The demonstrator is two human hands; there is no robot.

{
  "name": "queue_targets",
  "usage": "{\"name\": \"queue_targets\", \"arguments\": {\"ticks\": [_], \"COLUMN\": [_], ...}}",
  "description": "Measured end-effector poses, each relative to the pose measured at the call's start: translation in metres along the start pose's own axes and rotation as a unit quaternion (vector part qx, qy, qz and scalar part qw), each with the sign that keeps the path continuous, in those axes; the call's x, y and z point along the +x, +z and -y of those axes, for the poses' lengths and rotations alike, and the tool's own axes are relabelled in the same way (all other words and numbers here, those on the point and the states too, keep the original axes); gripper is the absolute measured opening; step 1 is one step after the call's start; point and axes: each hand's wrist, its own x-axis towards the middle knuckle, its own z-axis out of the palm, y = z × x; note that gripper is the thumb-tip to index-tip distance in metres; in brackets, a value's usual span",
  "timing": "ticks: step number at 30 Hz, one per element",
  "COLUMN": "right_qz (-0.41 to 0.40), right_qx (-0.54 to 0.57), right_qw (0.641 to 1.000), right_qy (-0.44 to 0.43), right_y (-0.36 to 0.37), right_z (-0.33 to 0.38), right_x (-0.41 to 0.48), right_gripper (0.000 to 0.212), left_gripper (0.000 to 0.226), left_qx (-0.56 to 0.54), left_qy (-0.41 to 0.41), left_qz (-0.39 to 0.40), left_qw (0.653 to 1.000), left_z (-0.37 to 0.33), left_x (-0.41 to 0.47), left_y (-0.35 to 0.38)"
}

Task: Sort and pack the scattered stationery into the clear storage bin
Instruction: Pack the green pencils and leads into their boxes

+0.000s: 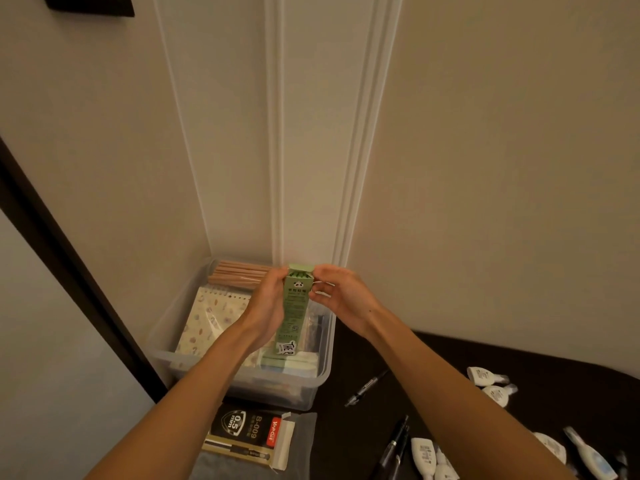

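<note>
I hold a tall green pencil box with a panda print [295, 303] above the clear storage bin [313, 379]. My left hand [266, 306] grips the box's left side. My right hand [337, 296] pinches its open top flap from the right. Inside the bin lie a bundle of wooden pencils [235, 274] at the back, a patterned spiral notebook [211, 322] on the left and a pale green pack [294, 362] at the front.
A black pen box marked 0.5 mm [249, 438] lies in front of the bin. On the dark table [446, 355] to the right are black pens [394, 445], another pen [367, 388] and several white correction tapes [488, 382]. The wall stands just behind the bin.
</note>
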Motion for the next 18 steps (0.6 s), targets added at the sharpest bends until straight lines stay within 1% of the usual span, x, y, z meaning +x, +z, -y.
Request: {"name": "queue_targets", "arguments": {"ticks": [2,4,7,8,10,13,15,18], "right_qz": [-0.005,-0.024,-0.049,-0.049,-0.053,-0.077,-0.084,-0.092], "right_qx": [-0.043,-0.108,-0.207,-0.221,-0.219,-0.228,-0.235,-0.238], "right_qw": [0.999,0.993,0.971,0.966,0.965,0.958,0.953,0.951], "right_qy": [-0.012,-0.047,-0.112,-0.123,-0.134,-0.157,-0.169,-0.174], "right_y": [0.001,0.003,0.01,0.012,0.014,0.014,0.016,0.02], "right_z": [0.002,0.005,0.01,0.009,0.006,-0.001,-0.004,-0.007], "right_x": [0.001,0.001,0.001,0.0,-0.001,-0.001,-0.001,0.0], "right_gripper": [0.014,0.015,0.024,0.026,0.024,0.019,0.019,0.018], "left_gripper": [0.043,0.042,0.038,0.039,0.038,0.037,0.039,0.036], "left_qx": [0.014,0.038,0.091,0.094,0.088,0.094,0.069,0.029], "left_qy": [-0.008,-0.012,-0.002,-0.002,-0.002,-0.002,-0.001,0.013], "left_qz": [-0.021,-0.035,-0.01,-0.018,-0.042,-0.046,-0.052,-0.068], "left_qw": [1.0,0.999,0.996,0.995,0.995,0.995,0.996,0.997], "left_z": [-0.004,-0.011,-0.015,-0.015,-0.013,-0.007,-0.005,-0.003], "left_x": [0.003,0.006,0.009,0.008,0.005,0.003,0.002,-0.001], "left_y": [0.0,0.0,0.002,0.003,0.002,-0.001,-0.003,-0.004]}}
